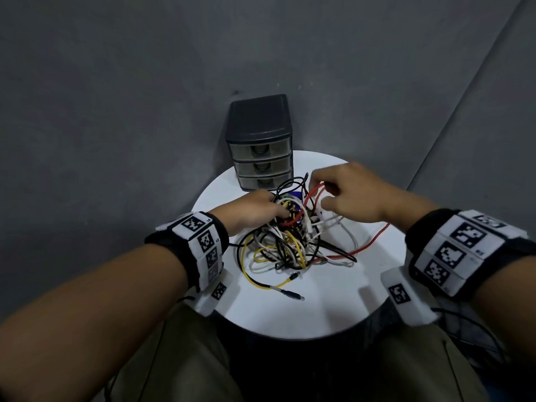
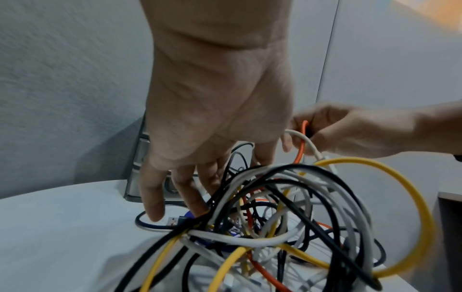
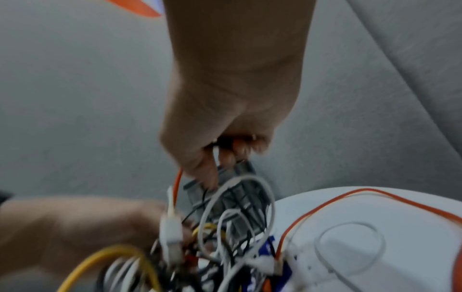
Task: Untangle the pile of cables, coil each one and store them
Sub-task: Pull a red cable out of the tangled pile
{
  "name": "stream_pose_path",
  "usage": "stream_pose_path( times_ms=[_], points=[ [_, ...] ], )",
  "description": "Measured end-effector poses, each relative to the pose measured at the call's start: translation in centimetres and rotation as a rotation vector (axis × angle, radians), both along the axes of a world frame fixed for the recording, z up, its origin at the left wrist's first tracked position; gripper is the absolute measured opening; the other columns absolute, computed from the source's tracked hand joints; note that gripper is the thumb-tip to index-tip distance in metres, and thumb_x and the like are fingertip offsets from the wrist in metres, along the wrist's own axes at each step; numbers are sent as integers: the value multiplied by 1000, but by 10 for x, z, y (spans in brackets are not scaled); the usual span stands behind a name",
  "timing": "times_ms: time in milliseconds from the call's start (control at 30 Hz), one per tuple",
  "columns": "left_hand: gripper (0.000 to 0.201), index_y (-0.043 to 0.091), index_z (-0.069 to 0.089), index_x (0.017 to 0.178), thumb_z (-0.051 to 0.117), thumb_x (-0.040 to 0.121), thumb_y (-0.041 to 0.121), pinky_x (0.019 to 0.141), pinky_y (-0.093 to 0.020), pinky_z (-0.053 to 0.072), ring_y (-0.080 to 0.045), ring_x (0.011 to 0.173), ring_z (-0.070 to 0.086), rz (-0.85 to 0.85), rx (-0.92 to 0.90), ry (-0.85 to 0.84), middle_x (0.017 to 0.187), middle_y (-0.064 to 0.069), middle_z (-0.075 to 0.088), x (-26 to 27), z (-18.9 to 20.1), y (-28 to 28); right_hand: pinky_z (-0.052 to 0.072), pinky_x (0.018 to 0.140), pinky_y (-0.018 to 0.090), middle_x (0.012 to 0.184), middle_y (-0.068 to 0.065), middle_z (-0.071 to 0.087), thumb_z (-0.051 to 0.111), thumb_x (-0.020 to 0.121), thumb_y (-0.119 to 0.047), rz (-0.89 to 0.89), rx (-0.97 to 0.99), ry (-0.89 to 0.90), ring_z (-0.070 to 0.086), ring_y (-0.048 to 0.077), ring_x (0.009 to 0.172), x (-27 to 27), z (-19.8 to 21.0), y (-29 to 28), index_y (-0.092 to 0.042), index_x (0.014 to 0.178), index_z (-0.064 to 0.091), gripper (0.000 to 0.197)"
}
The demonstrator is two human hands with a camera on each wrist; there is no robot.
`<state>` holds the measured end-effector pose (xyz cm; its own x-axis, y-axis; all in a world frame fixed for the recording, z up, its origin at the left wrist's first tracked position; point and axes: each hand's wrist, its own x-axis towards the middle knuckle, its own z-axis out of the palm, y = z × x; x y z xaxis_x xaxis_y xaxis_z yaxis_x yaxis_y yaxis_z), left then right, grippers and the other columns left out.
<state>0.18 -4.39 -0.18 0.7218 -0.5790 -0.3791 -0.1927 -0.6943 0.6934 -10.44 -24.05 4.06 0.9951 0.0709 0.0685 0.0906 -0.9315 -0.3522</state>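
My right hand (image 1: 345,192) pinched the thin red cable (image 1: 314,192) while my open left hand (image 1: 255,210) pressed the tangled cable pile (image 1: 287,242); untangling had only started, and next needed a slow pull.

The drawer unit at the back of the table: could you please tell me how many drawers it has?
3. The drawer unit holds them stacked: the top drawer, the middle drawer and the bottom drawer, all closed. None seems hidden.

Smooth, rubbery-coated cables (image 1: 285,239) lie on a glossy white table (image 1: 327,303). Behind the cables stands a matt dark plastic drawer unit (image 1: 259,132) with translucent fronts, against a rough grey wall (image 1: 116,82).
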Motion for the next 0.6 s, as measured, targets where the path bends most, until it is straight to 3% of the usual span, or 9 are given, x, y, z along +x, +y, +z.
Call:
stream_pose_path(
  times_ms=[33,100,133,200,300,400,533,600],
  points=[
    [29,15,65,104,72,84,35,86,-34,48,-18,97,62,-3,-9,21,108,-1,69,1,1,2,43,72,35,72,-8,59,56,78,-41,3,89,128,52,9,74,-2,3,-3,-33,92,69,20],
    [63,23,54,133,74,75,38,91,-34,49,-19,112,60,-29,-14,77,123,-1,65,1,4,8,43,81,34,77,-10,61,53,88,-56,-2,265,283,54,13,78,-5,3,-10,-31,91,75,34],
    [78,28,44,142,74,70,38,91,-33,48,-19,115,59,-56,-14,109,126,-2,63,0,8,11,43,80,33,74,-10,59,53,94,-56,0,306,299,52,14,75,-7,2,-13,-27,88,76,38],
    [89,34,33,146,72,66,32,92,-34,49,-20,115,60,-109,-27,183,124,-4,64,-1,14,16,44,79,32,71,-9,63,60,96,-44,39,298,302,55,11,73,-6,-3,-15,-23,79,76,31],
    [85,37,33,142,66,65,25,98,-37,51,-18,103,63,-130,-52,244,108,-5,65,-3,21,19,44,70,27,64,-8,62,68,92,-15,145,231,408,52,2,64,-5,-13,-2,-20,72,71,21],
    [70,38,36,136,60,70,28,103,-44,49,-15,97,61,-34,-93,241,101,-4,61,-4,23,17,47,68,28,65,-8,63,65,95,-15,197,209,413,55,7,63,-2,-20,14,-17,77,71,19],
    [46,36,35,129,61,92,29,86,-40,49,-22,98,61,-42,-33,152,110,-11,62,-6,18,13,47,71,26,74,-13,67,59,97,-10,11,232,199,63,5,71,11,-29,13,-20,97,77,20],
    [46,32,33,128,64,94,30,78,-39,42,-23,90,53,-96,15,96,107,-14,58,-7,14,12,44,74,24,85,-12,68,60,96,-9,45,187,182,61,7,76,15,-33,17,-22,105,78,24]
  ],
)
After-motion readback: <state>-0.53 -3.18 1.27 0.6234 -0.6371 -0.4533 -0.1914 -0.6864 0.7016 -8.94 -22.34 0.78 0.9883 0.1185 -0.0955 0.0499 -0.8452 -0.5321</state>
